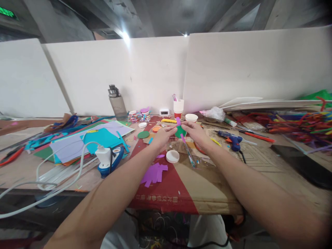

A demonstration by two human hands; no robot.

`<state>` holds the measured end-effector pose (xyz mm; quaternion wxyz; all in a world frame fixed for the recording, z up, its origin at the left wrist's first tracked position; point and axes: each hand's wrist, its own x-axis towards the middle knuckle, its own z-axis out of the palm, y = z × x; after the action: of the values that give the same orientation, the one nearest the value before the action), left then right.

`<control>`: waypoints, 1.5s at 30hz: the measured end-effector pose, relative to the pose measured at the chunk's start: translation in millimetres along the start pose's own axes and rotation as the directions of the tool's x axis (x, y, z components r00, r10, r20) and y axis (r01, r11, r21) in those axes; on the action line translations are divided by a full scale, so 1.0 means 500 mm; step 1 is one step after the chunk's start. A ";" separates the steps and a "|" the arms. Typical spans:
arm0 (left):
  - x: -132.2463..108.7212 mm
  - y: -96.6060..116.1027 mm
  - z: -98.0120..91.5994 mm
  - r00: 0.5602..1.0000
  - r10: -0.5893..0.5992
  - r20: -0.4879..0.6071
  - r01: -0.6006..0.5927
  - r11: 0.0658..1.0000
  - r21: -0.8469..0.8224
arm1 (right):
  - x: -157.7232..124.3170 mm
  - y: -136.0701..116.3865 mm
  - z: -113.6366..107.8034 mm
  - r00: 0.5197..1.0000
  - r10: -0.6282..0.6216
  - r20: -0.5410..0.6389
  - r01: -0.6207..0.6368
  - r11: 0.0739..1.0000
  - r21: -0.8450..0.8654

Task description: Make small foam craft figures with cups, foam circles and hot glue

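While the green disc (179, 132) sits between them, the left hand (163, 136) and right hand (195, 133) grasp its edges.

Table (15, 177), cardboard (212, 193), colored paper (100, 141), grey bottle (118, 104)

White panels (155, 76) beneath grey ceiling (178, 15)

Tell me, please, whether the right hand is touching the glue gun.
Apart: the head view plainly shows cardboard between the right hand and the glue gun.
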<state>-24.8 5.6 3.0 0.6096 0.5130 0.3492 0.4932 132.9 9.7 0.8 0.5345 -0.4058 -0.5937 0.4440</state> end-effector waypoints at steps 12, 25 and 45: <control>0.004 0.012 0.001 0.976 -0.108 -0.190 0.062 0.970 -0.235 | 0.000 0.000 0.000 0.993 0.069 -0.095 -0.077 0.993 -0.084; 0.001 0.013 0.003 0.978 -0.070 -0.195 0.029 0.978 -0.207 | -0.015 -0.009 0.007 1.000 0.004 0.007 0.000 0.912 -0.410; 0.006 0.004 0.008 0.975 -0.016 -0.223 -0.017 0.989 -0.147 | -0.014 -0.007 0.009 0.999 0.035 -0.011 -0.036 0.901 -0.432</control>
<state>-20.9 7.4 5.9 0.6027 0.4076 0.3780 0.5724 128.9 1.8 2.4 0.4242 -0.5255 -0.6690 0.3104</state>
